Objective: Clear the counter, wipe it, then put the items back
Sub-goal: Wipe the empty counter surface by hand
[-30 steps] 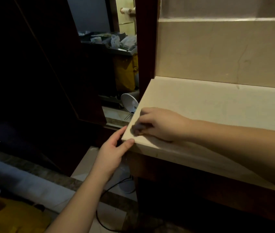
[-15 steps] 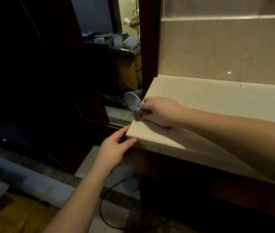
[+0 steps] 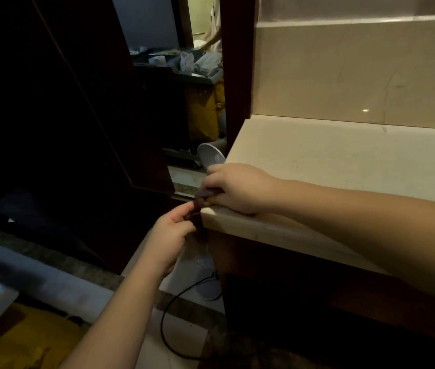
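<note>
Small dark crumpled cloth [image 3: 202, 195] held at left corner of cream stone desk [image 3: 344, 166], frame centre; right hand [image 3: 237, 189] grip closed on it; left hand [image 3: 169, 235] just below-left, fingertips pinched at its hanging edge, nearer for takeover

Dim room. Beige stone wall panel [image 3: 357, 73]; dark wood door [image 3: 78, 102] left of it; black cable [image 3: 173, 315] on floor below.

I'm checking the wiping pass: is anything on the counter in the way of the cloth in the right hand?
Nothing visible. The right hand holds the dark cloth at the counter's left front corner, and the part of the counter in view shows no items. The left hand pinches the cloth's hanging end just off the edge.
</note>
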`<state>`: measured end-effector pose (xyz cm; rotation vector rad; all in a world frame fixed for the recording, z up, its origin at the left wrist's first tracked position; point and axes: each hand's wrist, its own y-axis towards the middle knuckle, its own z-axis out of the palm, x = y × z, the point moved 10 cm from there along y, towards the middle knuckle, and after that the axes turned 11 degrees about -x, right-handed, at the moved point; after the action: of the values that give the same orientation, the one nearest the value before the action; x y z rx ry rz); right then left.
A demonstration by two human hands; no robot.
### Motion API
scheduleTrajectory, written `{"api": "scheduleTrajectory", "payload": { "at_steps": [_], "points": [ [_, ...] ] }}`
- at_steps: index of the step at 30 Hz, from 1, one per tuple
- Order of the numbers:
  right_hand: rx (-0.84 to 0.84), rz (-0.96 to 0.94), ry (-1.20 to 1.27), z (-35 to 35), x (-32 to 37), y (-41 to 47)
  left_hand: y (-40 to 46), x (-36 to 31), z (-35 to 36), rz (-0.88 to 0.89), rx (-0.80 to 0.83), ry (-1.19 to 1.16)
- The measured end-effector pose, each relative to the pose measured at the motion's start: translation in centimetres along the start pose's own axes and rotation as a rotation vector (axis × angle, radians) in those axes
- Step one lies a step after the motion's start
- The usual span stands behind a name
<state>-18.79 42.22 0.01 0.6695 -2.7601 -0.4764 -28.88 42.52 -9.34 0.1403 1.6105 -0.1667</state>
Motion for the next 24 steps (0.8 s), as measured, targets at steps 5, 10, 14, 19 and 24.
{"api": "scheduleTrajectory", "payload": {
  "at_steps": [5, 10, 14, 19, 24],
  "points": [
    [0.028, -0.019, 0.063, -1.3, -0.8, -4.3, 0.9, 1.0, -0.2, -0.098, -0.050, -0.055],
    [0.062, 0.004, 0.055, -1.4, -1.2, -4.5, 1.1, 1.0, 0.1, -0.120, -0.090, -0.047],
    [0.011, -0.005, -0.004, -0.8, 0.4, -2.0, 1.7, 0.1, 0.8, -0.128, -0.099, -0.045],
    [-0.026, -0.005, 0.049, -3.4, -0.9, -7.9, 3.0, 0.4, 1.1, -0.126, -0.138, 0.064],
    [-0.050, 0.142, -0.006, -2.6, -4.8, -4.9, 4.2, -0.8, 2.3, -0.062, -0.148, 0.269]
  ]
}}
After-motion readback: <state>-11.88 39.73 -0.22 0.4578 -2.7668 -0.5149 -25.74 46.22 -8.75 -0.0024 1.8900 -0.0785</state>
